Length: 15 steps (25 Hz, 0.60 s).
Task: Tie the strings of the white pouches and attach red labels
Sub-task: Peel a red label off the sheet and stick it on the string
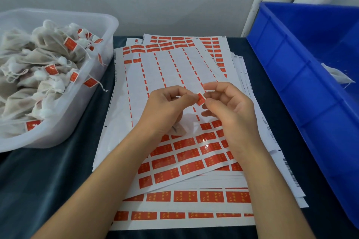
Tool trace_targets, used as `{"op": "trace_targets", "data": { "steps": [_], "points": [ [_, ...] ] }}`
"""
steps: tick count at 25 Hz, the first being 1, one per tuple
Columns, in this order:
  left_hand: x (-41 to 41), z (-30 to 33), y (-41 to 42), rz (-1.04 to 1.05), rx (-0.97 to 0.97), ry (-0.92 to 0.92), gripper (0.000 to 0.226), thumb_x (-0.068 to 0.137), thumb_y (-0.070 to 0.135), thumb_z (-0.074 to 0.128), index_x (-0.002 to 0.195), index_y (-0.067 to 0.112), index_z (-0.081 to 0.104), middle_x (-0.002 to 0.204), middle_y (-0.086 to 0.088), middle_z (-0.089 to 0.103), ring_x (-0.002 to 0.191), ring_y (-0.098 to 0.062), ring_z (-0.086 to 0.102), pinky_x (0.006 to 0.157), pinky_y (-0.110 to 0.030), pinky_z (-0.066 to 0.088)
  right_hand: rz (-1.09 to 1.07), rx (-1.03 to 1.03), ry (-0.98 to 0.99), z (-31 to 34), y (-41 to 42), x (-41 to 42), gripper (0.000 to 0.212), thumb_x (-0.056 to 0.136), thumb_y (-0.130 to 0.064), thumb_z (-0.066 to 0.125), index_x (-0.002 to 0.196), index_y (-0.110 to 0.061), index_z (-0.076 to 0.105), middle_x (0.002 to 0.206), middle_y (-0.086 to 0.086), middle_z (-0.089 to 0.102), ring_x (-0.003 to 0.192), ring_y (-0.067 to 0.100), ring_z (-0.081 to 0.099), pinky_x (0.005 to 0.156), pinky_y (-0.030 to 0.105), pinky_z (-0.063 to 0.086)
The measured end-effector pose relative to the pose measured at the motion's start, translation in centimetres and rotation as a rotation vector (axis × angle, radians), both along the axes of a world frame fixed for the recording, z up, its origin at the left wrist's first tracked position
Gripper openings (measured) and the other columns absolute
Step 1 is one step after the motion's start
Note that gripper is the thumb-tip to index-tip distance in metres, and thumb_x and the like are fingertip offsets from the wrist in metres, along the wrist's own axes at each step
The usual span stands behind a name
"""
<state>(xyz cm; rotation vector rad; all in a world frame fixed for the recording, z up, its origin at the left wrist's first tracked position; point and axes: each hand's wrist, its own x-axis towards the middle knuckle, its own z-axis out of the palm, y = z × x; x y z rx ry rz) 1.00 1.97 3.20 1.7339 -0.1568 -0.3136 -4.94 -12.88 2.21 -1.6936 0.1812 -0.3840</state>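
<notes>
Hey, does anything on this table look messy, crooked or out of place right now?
Mostly the label sheets: the stack is fanned out and skewed, edges not lined up. Strings of finished pouches hang over the rim of the clear tub. Both hands pinch one red label; nothing looks spilled or damaged.

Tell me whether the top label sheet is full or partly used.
Partly used: the top sheet shows bare backing across its middle, with red labels left only near its edges.

Bench (58, 176): covered in dark teal cloth.
Centre: fanned stack of label sheets (174, 161), partly peeled.
9 o'clock: clear tub (81, 103) of labelled white pouches.
3 o'clock: blue crate (303, 75).
</notes>
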Motion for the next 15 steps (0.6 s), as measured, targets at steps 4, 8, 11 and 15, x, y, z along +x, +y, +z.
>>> {"op": "trace_targets", "data": {
  "steps": [4, 8, 11, 15],
  "points": [
    [-0.04, -0.1, 0.06, -0.006, -0.022, -0.002, 0.013, 0.097, 0.027, 0.07, 0.088, 0.02, 0.077, 0.049, 0.009, 0.052, 0.042, -0.006, 0.041, 0.043, -0.017, 0.04, -0.015, -0.025, 0.004, 0.09, -0.08, 0.02, 0.028, 0.095, -0.006, 0.066, 0.111, -0.029, 0.07, 0.093, -0.011, 0.074, 0.092, 0.013, 0.073, 0.078, 0.021, 0.061],
    [0.04, -0.18, -0.17, 0.002, -0.004, -0.015, 0.014, 0.097, 0.028, 0.07, 0.087, 0.02, 0.076, 0.048, 0.012, 0.053, 0.042, -0.004, 0.042, 0.044, -0.016, 0.04, 0.034, 0.059, -0.015, 0.09, -0.1, -0.01, 0.027, 0.091, -0.011, 0.062, 0.113, -0.024, 0.07, 0.096, -0.008, 0.074, 0.095, 0.015, 0.072, 0.077, 0.023, 0.061],
    [0.01, -0.09, -0.2, -0.015, -0.006, -0.027, 0.014, 0.097, 0.027, 0.069, 0.089, 0.018, 0.076, 0.048, 0.012, 0.052, 0.042, -0.005, 0.043, 0.043, -0.016, 0.039, 0.019, -0.011, -0.01, -0.01, 0.08, 0.14, 0.023, 0.094, -0.016, 0.07, 0.113, -0.029, 0.069, 0.096, -0.009, 0.073, 0.095, 0.015, 0.072, 0.08, 0.027, 0.062],
    [-0.11, -0.01, -0.09, -0.02, 0.004, -0.014, 0.017, 0.099, 0.029, 0.066, 0.088, 0.02, 0.076, 0.049, 0.009, 0.05, 0.043, -0.005, 0.043, 0.044, -0.017, 0.04, -0.021, -0.01, -0.004, -0.09, 0.07, 0.15, 0.027, 0.095, -0.011, 0.07, 0.11, -0.033, 0.07, 0.097, -0.011, 0.074, 0.094, 0.014, 0.073, 0.076, 0.02, 0.061]
  ]
}}
